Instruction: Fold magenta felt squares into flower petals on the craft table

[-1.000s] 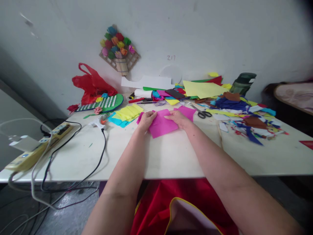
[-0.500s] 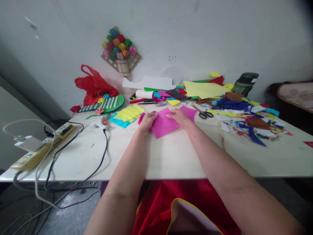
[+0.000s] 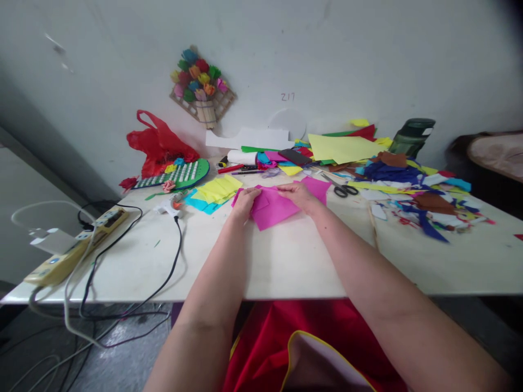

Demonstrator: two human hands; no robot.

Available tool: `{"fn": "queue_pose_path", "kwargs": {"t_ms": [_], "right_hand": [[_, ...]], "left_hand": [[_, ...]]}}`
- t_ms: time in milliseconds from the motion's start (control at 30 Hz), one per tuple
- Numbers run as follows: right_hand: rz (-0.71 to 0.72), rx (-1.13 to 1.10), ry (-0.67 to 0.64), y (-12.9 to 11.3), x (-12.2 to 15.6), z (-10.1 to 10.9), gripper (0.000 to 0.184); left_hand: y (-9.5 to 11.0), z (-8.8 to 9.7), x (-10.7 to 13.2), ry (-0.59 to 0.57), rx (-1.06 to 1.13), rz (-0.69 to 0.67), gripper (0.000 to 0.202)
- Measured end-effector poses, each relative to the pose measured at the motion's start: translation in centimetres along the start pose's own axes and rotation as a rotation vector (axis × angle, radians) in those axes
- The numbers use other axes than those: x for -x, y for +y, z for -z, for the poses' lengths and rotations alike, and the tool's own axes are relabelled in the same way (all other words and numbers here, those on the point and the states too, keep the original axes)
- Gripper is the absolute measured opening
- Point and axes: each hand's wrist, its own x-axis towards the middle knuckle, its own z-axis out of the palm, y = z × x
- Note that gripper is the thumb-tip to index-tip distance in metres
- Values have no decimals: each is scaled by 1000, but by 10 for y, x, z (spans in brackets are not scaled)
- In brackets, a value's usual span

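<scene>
A sheet of magenta crepe paper (image 3: 274, 211) is held between both hands, low over the white table. My left hand (image 3: 247, 202) is closed on its left side, where a smaller magenta piece or folded flap lies against it. My right hand (image 3: 297, 195) pinches the upper right edge between thumb and fingers. More magenta paper (image 3: 317, 188) lies behind the right hand. Black scissors (image 3: 343, 189) rest just right of it. Sheets of yellow paper (image 3: 219, 188) and blue paper (image 3: 202, 203) lie left of my left hand.
A white glue gun (image 3: 168, 204) and a power strip (image 3: 75, 245) with loose cords occupy the left. Behind it sit a green board with paper flowers (image 3: 190, 173) and a red plastic bag (image 3: 157, 141). Scraps (image 3: 433, 204) and a bottle (image 3: 412, 139) are at right.
The top edge of the magenta sheet between my hands has dropped, and a folded edge now shows near my left hand. Both hands stay nearly in place; the view has shifted slightly.
</scene>
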Motion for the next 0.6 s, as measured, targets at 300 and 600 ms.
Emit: {"fn": "queue_pose_path", "kwargs": {"t_ms": [300,600], "right_hand": [[77,76,-94,-3,3,3,26],[75,186,-124,-7,5,2,25]], "left_hand": [[0,-3,0,-22,85,45,15],[-2,-1,-1,-50,99,44,15]]}}
